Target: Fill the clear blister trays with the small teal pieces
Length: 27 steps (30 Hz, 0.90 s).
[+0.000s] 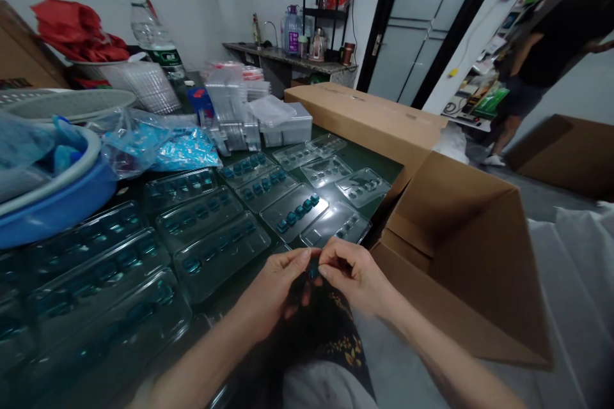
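Observation:
My left hand [283,278] and my right hand [350,271] meet at the table's near edge, above my lap. Between their fingertips is a small teal piece [313,268], mostly covered, that resembles the teal cubes on the trays. Both hands are closed in a pinch on it. Just beyond them lies a clear plastic tray [273,209] with a row of teal cubes [298,213]. Beside it, a clear tray [319,230] shows hollows that look unfilled. More clear trays with teal pieces [225,239] spread across the table to the left.
An open cardboard box [470,249] stands at my right. A blue basin [62,208] and a bag of blue packets [187,150] are on the left. Stacked clear plastic cases [230,102] stand at the back. Farther right, a person [551,45] stands by a shelf.

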### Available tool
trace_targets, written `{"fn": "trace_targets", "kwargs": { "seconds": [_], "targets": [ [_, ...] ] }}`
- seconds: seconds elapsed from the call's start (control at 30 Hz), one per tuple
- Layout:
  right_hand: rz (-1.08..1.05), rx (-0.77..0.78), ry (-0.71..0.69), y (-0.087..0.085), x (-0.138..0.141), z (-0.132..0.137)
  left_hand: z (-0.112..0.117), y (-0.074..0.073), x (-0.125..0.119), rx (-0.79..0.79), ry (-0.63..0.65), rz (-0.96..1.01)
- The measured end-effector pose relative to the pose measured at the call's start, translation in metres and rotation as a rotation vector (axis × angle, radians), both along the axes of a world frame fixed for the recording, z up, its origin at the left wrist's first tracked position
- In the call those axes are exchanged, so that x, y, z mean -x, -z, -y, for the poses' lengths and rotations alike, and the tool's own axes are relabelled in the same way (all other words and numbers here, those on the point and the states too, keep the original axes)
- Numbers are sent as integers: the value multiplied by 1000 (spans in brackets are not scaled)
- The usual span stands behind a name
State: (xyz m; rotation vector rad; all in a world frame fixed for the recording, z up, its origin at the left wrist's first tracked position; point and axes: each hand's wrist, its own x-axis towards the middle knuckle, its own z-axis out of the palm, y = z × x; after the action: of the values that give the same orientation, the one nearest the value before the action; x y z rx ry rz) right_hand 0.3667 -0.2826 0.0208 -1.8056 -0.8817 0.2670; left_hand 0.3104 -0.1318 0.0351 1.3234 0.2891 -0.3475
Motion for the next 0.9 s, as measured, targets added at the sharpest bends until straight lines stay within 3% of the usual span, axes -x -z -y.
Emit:
{"fn": "trace_targets", "kwargs": {
  "seconds": [0.17,0.33,0.67,0.77,0.9],
  "targets": [
    [-332,-166,68,-1,2,-4,-2,-2,3,-96,-42,32],
    [-560,-249,55,2,9,-12,-6,4,3,149,62,-31],
    [-656,-239,147,6,17,-16,-6,6,3,185,3,-108],
    [-738,-387,189,7,23,-17,-6,7,2,191,-25,-122],
    [-1044,-621,167,12,25,-18,-5,9,-1,214,-41,-124]
  ]
}}
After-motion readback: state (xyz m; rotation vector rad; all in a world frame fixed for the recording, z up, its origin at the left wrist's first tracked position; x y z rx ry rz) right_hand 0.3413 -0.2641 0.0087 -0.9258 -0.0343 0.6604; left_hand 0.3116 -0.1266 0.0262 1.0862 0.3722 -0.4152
